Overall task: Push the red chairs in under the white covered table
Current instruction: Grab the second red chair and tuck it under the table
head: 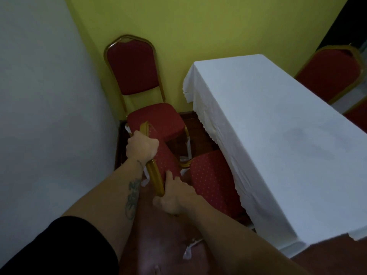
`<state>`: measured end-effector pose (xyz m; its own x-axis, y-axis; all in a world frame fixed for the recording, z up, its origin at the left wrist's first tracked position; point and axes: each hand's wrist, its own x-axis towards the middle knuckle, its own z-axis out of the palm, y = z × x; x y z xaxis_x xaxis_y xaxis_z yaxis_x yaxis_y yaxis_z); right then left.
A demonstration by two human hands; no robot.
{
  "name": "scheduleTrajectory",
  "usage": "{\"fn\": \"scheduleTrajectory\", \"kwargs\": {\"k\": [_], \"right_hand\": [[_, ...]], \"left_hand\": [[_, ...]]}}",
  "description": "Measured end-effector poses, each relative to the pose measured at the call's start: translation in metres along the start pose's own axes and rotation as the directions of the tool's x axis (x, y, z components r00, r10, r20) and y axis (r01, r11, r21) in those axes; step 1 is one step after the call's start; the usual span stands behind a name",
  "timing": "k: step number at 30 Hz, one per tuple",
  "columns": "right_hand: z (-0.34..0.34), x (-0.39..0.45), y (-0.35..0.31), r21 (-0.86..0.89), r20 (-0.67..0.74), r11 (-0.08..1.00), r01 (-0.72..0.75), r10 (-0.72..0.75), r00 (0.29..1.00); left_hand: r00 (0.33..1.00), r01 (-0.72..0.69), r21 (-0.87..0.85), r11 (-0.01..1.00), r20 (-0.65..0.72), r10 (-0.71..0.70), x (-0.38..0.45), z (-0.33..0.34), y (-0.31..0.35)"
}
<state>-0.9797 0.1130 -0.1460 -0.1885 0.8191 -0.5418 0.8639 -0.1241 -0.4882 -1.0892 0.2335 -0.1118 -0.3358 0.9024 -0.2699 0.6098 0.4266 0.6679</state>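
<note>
A red chair with a gold frame point(213, 179) stands right below me, its dotted seat partly under the white covered table point(278, 135). Both of my hands grip the top of its backrest: my left hand point(142, 145) at the far end of the gold rail, my right hand point(174, 197) at the near end. A second red chair point(153, 120) stands in the corner facing me, apart from the table. Beyond the table's far right side stands a third red chair point(329, 74).
A grey-white wall point(49, 116) is close on my left and a yellow-green wall point(218, 26) lies ahead. The floor point(162, 245) is dark reddish brown, with small white scraps point(187, 253) lying on it near my feet.
</note>
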Motion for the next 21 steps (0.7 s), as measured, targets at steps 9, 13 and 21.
{"fn": "scheduleTrajectory", "kwargs": {"k": [9, 13, 21], "right_hand": [[-0.031, 0.033, 0.013, 0.135, -0.040, 0.987, -0.090, 0.096, 0.995], [-0.045, 0.028, 0.031, 0.195, -0.088, 0.968, -0.158, 0.178, 0.980], [-0.056, 0.017, 0.051, 0.269, -0.127, 0.917, -0.293, 0.336, 0.933]], "left_hand": [[0.997, -0.075, 0.077, 0.994, 0.027, 0.073, 0.023, 0.020, 0.051], [0.993, -0.091, 0.071, 0.993, 0.082, 0.085, 0.025, 0.041, 0.065], [0.962, -0.163, 0.081, 0.983, 0.234, 0.140, 0.021, 0.058, 0.082]]}}
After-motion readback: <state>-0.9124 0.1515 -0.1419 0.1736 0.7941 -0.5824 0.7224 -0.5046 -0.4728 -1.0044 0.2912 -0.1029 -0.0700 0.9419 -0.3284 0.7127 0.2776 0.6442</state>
